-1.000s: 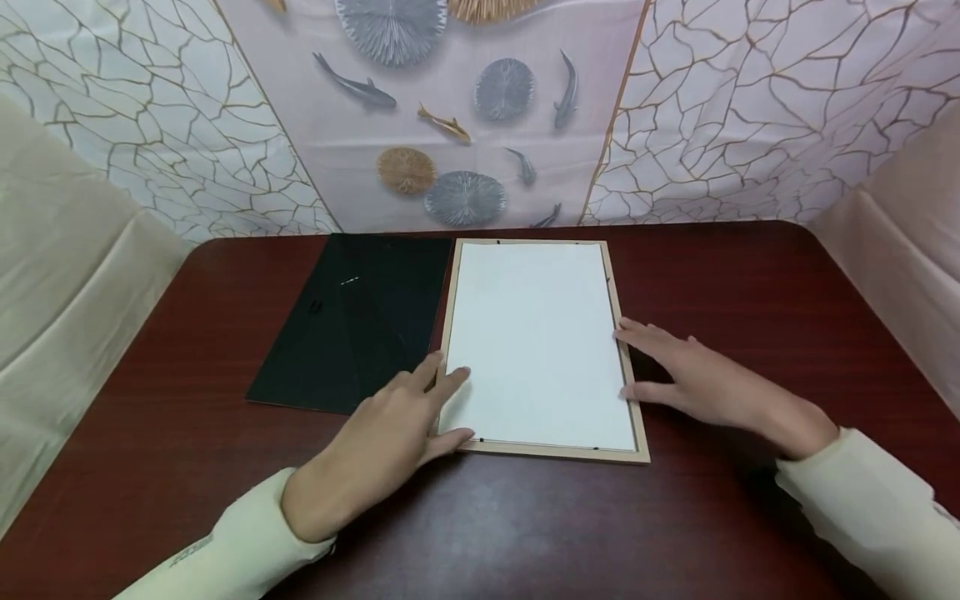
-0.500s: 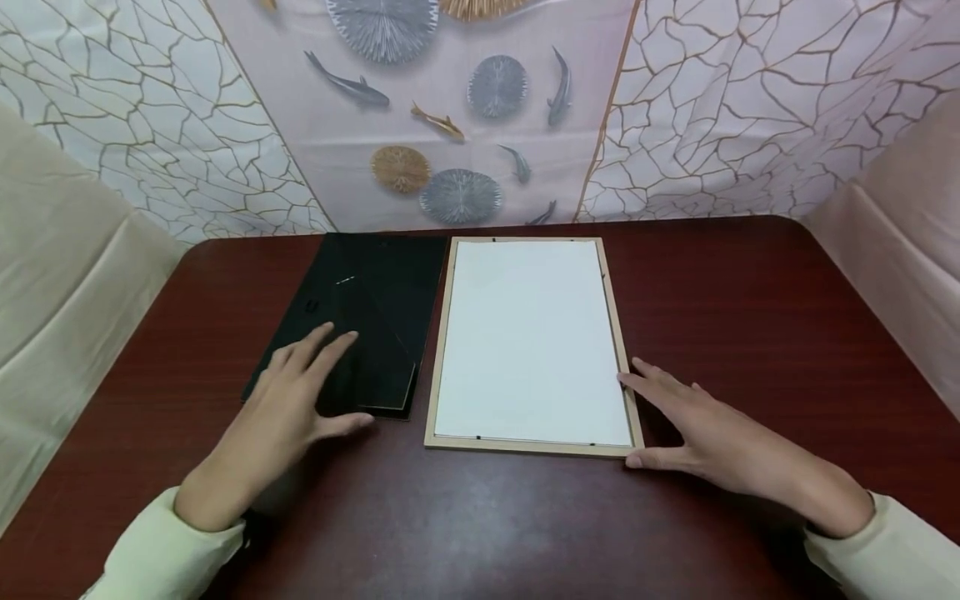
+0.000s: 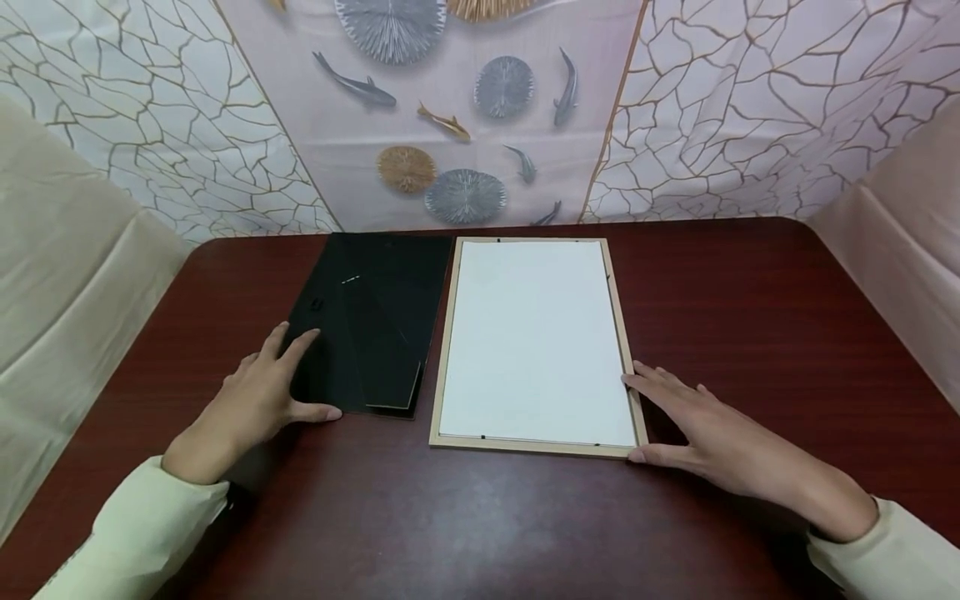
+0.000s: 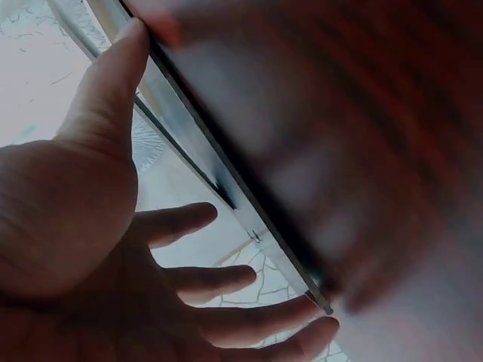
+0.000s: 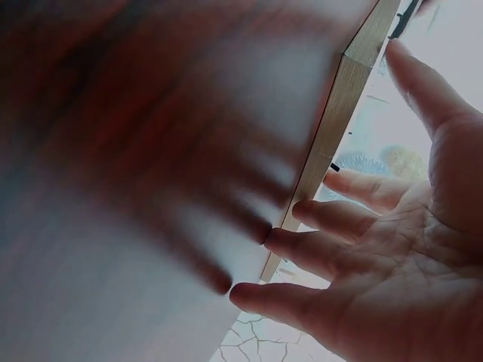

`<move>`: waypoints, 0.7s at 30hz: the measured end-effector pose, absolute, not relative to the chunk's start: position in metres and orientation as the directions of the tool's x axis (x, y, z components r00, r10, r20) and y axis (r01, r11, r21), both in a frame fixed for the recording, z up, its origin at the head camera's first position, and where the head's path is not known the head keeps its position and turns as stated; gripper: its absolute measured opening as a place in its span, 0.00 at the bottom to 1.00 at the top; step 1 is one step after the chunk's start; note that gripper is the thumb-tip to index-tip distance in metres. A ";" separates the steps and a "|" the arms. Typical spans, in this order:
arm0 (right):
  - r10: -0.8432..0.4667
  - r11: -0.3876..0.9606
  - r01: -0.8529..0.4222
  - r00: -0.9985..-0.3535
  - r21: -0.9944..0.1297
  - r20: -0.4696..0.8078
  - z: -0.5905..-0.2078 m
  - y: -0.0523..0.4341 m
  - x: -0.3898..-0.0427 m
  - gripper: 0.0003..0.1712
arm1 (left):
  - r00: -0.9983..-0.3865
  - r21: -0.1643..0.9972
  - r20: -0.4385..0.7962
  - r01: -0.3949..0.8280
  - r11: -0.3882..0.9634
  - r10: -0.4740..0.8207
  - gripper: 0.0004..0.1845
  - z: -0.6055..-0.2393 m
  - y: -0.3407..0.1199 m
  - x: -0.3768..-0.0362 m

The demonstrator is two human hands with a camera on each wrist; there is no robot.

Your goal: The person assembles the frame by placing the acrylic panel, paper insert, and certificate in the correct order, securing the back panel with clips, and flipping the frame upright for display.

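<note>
Leftward is where the left hand [image 3: 258, 398] has gone: a second ago it lay at the near left corner of the wooden frame [image 3: 639, 421], and now it rests at the near left corner of the black backing board [image 3: 371, 321], fingers spread and fairly straight over the board's edge, thumb [image 3: 315, 412] stretched along its front edge. It clamps nothing; the hand lies flat and loose on the board. The right hand [image 3: 712, 437] has slid nearer along the frame's right rail and now sits at the near right corner, fingertips [image 3: 633, 382] touching the rail, thumb at the front corner, fingers likewise extended and not closed round anything.

Judging by that shift, attention seems to have passed from the frame to the board, with the right hand steadying the frame where it lies.

Frame and board lie flat and side by side on the dark red table [image 3: 480, 525], the board to the left, the frame holding a white sheet [image 3: 536, 333] face up.

From the head view the board's near right corner looks slightly lifted or layered (hard to say which). The left wrist view shows the thumb [image 4: 113, 83] pressed against the board's thin edge [image 4: 226, 181], and the right wrist view shows fingertips [image 5: 283, 241] meeting the frame's pale side [image 5: 339, 113], contacts the head view only suggests.
</note>
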State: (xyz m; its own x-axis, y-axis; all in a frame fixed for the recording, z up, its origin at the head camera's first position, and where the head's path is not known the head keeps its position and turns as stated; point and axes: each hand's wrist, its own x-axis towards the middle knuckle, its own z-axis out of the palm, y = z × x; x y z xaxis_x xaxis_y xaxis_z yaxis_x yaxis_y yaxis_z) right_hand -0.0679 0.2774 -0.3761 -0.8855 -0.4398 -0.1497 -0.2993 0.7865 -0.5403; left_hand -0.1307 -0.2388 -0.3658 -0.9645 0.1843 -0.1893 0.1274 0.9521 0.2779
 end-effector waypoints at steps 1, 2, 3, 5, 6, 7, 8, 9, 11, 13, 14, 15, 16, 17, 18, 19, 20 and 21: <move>-0.438 0.788 -0.299 -0.887 -0.538 -0.149 -0.376 0.277 -0.068 0.51 | -0.961 0.291 -0.198 0.129 0.948 0.191 0.63 -0.366 -0.239 -0.132; -0.437 0.789 -0.301 -0.888 -0.535 -0.146 -0.376 0.278 -0.068 0.50 | -0.959 0.303 -0.200 0.134 0.943 0.201 0.63 -0.366 -0.238 -0.133; -0.436 0.791 -0.302 -0.888 -0.532 -0.143 -0.376 0.278 -0.068 0.49 | -0.957 0.314 -0.200 0.140 0.939 0.209 0.63 -0.366 -0.238 -0.134; -0.435 0.793 -0.304 -0.889 -0.528 -0.142 -0.376 0.278 -0.068 0.48 | -0.954 0.328 -0.199 0.151 0.933 0.225 0.62 -0.366 -0.237 -0.136; -0.435 0.795 -0.304 -0.889 -0.525 -0.144 -0.376 0.277 -0.069 0.49 | -0.953 0.329 -0.199 0.156 0.931 0.230 0.62 -0.366 -0.237 -0.136; -0.436 0.796 -0.306 -0.888 -0.522 -0.144 -0.376 0.277 -0.069 0.49 | -0.952 0.331 -0.199 0.160 0.930 0.234 0.63 -0.366 -0.237 -0.137; -0.437 0.797 -0.306 -0.887 -0.520 -0.148 -0.375 0.277 -0.069 0.51 | -0.951 0.333 -0.200 0.161 0.929 0.237 0.63 -0.365 -0.238 -0.137; -0.438 0.799 -0.303 -0.886 -0.520 -0.156 -0.375 0.277 -0.070 0.52 | -0.949 0.335 -0.203 0.163 0.928 0.240 0.63 -0.365 -0.237 -0.138; -0.440 0.800 -0.301 -0.882 -0.518 -0.166 -0.375 0.276 -0.071 0.55 | -0.947 0.338 -0.208 0.166 0.926 0.245 0.63 -0.365 -0.237 -0.139; -0.443 0.801 -0.301 -0.879 -0.518 -0.174 -0.375 0.276 -0.072 0.56 | -0.944 0.341 -0.212 0.169 0.925 0.251 0.63 -0.365 -0.237 -0.140; -0.444 0.800 -0.300 -0.878 -0.519 -0.178 -0.375 0.276 -0.072 0.56 | -0.943 0.342 -0.215 0.171 0.924 0.254 0.63 -0.365 -0.237 -0.141; -0.448 0.799 -0.304 -0.876 -0.519 -0.177 -0.375 0.276 -0.073 0.55 | -0.942 0.343 -0.214 0.176 0.923 0.260 0.63 -0.365 -0.237 -0.141; -0.452 0.798 -0.310 -0.875 -0.517 -0.174 -0.375 0.276 -0.073 0.55 | -0.941 0.344 -0.212 0.182 0.921 0.265 0.63 -0.365 -0.237 -0.141; -0.455 0.797 -0.314 -0.874 -0.516 -0.172 -0.375 0.276 -0.073 0.54 | -0.940 0.342 -0.212 0.186 0.921 0.268 0.63 -0.365 -0.237 -0.142; -0.459 0.796 -0.319 -0.872 -0.514 -0.169 -0.375 0.277 -0.073 0.53 | -0.939 0.341 -0.211 0.191 0.921 0.272 0.63 -0.365 -0.237 -0.142; -0.461 0.796 -0.322 -0.871 -0.513 -0.168 -0.375 0.277 -0.074 0.53 | -0.938 0.340 -0.210 0.195 0.920 0.276 0.63 -0.365 -0.237 -0.142; -0.463 0.795 -0.325 -0.871 -0.512 -0.167 -0.375 0.277 -0.074 0.52 | -0.937 0.338 -0.209 0.200 0.920 0.280 0.63 -0.365 -0.237 -0.143; -0.464 0.795 -0.327 -0.870 -0.511 -0.165 -0.375 0.277 -0.074 0.52 | -0.936 0.338 -0.207 0.204 0.919 0.283 0.63 -0.365 -0.236 -0.143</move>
State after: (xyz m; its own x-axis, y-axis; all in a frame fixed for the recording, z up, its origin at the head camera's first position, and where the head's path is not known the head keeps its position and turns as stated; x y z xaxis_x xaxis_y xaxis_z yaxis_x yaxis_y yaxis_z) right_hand -0.0741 0.2770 -0.3747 -0.8701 -0.4643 -0.1654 -0.3271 0.7951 -0.5107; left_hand -0.1427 -0.2360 -0.3646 -0.9364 0.2834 -0.2070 0.2035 0.9190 0.3375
